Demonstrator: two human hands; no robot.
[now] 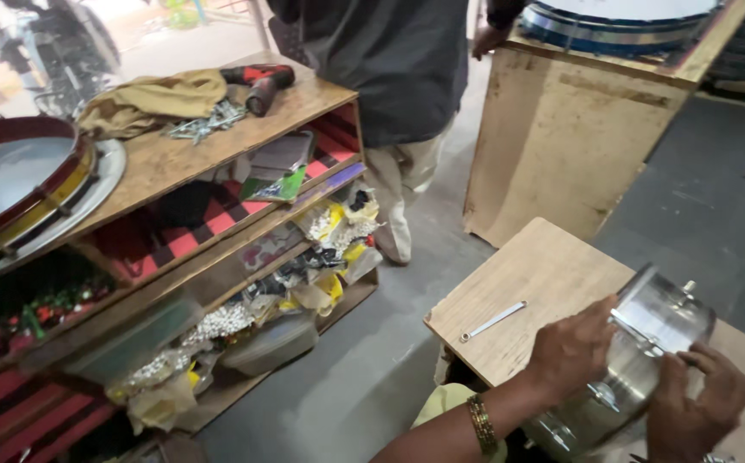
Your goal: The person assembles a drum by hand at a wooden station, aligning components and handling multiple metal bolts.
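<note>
Shiny metal drum shell (638,360) lies tilted on its side at the near right corner of the wooden worktop (535,274), open end toward the upper right, a tension rod and lugs visible along its wall. Both hands on it. Left hand (571,347) pressed against the shell's left side, fingers curled over the wall near the rod; a beaded bracelet on that wrist. Right hand (694,399) closed around the shell from the right and below, fingers bent over the rim edge; a watch or band shows at the wrist.

Flat metal spanner (493,321) lies on the worktop to the left of the shell, apart from both hands.

Further out: a second person (390,77) stands beyond the worktop, dark top, light trousers, one hand at a tall wooden stand (570,129) that carries a blue-rimmed drum (612,26).

Left side: open wooden shelf unit (218,223), red-and-black check lining, packets and clear tubs of small hardware on the lower levels. On its top: a red-rimmed drum (21,184), a tan cloth (154,99), loose metal fittings, a red and black power drill (261,84).

Grey concrete floor (390,369) between shelf and worktop.
</note>
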